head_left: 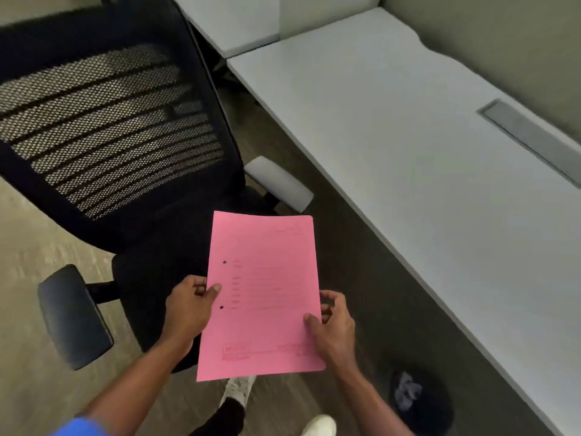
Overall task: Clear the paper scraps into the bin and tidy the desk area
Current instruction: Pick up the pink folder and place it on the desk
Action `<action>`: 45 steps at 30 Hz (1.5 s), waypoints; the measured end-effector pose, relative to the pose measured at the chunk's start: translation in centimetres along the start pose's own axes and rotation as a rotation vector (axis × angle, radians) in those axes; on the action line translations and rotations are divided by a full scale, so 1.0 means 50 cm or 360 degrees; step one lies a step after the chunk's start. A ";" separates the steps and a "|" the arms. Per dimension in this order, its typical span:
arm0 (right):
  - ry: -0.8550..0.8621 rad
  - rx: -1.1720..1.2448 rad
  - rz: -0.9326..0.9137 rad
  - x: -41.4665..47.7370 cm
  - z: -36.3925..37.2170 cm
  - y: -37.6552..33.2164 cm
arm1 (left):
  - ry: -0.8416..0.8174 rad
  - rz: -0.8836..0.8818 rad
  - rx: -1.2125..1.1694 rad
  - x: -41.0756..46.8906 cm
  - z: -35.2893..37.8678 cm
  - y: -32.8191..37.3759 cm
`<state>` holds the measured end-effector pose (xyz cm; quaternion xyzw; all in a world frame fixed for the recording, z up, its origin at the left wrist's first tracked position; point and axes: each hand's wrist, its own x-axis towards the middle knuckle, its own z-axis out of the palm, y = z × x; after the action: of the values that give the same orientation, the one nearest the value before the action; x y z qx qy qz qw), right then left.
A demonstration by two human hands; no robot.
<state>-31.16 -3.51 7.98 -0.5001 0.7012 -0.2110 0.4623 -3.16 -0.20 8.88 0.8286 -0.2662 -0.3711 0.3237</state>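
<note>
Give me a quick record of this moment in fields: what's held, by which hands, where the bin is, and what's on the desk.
held item: flat pink paper folder with two punched holes
left hand: grips the folder's left edge
right hand: grips the folder's right edge
bin: dark round bin on the floor by the desk, crumpled paper inside
desk: white desktop, no scraps visible
chair: black mesh office chair, left of the desk

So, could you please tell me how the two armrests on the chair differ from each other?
The left armrest looks dark, nearly black, while the right armrest looks pale grey, perhaps only because it catches the light. The left armrest sits over open floor, near the left hand; the right armrest sits close to the desk edge, beyond the pink folder. Both are padded, rounded pads sticking out from the same black chair.
</note>
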 end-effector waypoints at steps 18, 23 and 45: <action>0.0152 0.0142 -0.0194 -0.177 -0.433 0.083 | -0.0542 0.0471 -0.0070 -0.314 0.187 0.230; 0.0163 0.0169 -0.0229 -0.157 -0.516 0.073 | -0.0673 0.0550 -0.0024 -0.332 0.234 0.287; 0.0365 0.0232 -0.0227 0.218 -0.598 -0.144 | -0.0460 0.0709 -0.0113 0.000 0.385 0.664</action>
<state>-54.01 -21.24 23.14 -0.4863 0.6949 -0.3494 0.3982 -24.98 -28.26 23.33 0.6761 -0.4722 -0.4143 0.3850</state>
